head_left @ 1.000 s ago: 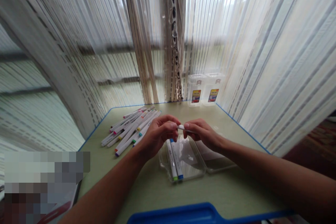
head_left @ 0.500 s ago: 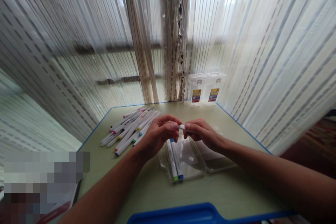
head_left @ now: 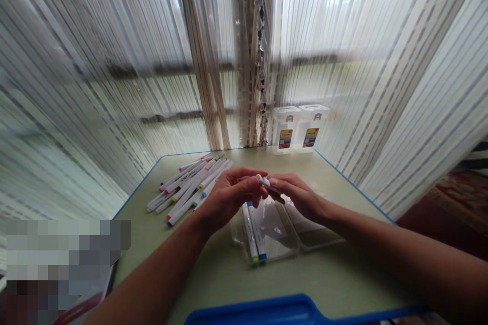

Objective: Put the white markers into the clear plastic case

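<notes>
A white marker (head_left: pixel 266 182) sits between my two hands, partly hidden by fingers. My left hand (head_left: pixel 237 189) is closed around its near-left end, thumb and fingertips pinching it. My right hand (head_left: pixel 297 192) has its thumb on the other end, fingers underneath. Below the hands lies an open clear plastic case (head_left: pixel 280 248). In its left part are two white markers side by side, a green-ended marker (head_left: pixel 249 236) and a blue-ended marker (head_left: pixel 259 238). To the left of my left hand is a loose pile of white markers (head_left: pixel 190 183) with coloured ends.
Two clear lidded boxes (head_left: pixel 286 124) with labels stand at the table's back right. A blue tray edge (head_left: pixel 251 312) lies at the front of the pale green table (head_left: pixel 213 269). String curtains (head_left: pixel 152 35) hang around the back and sides.
The marker has tilted and turned between my fingers, and its left end now shows. My right fingers have stretched out more. The case and the pile have stayed put.
</notes>
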Demonstrator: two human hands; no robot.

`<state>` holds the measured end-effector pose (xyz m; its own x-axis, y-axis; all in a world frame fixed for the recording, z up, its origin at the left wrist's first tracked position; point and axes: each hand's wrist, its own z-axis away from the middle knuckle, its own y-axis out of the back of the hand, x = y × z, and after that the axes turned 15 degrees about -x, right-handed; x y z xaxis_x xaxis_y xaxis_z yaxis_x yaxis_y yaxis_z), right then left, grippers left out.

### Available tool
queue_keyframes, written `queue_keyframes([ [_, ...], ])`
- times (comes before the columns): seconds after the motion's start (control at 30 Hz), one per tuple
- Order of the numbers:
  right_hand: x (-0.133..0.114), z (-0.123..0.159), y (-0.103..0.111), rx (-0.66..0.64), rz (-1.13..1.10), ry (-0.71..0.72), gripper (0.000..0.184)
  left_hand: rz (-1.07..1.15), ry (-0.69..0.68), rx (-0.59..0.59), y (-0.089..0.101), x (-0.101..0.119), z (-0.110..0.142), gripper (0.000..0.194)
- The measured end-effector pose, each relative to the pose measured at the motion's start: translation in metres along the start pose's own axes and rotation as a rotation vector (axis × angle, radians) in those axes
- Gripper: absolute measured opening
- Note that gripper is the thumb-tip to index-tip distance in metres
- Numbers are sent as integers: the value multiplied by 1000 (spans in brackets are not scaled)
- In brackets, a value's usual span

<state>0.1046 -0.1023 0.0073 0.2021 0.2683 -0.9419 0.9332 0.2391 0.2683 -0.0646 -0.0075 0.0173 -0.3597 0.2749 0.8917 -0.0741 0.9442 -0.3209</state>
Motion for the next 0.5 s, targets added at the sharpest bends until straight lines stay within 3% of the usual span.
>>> queue_keyframes([
  [0.3, 5, 2, 1, -83, -71, 38, 36, -11, 41, -111, -3, -3, 1, 20],
  [0.5, 7, 2, 1, -93, -119, 57, 36, -44, 65, -122, -5, -3, 1, 20],
])
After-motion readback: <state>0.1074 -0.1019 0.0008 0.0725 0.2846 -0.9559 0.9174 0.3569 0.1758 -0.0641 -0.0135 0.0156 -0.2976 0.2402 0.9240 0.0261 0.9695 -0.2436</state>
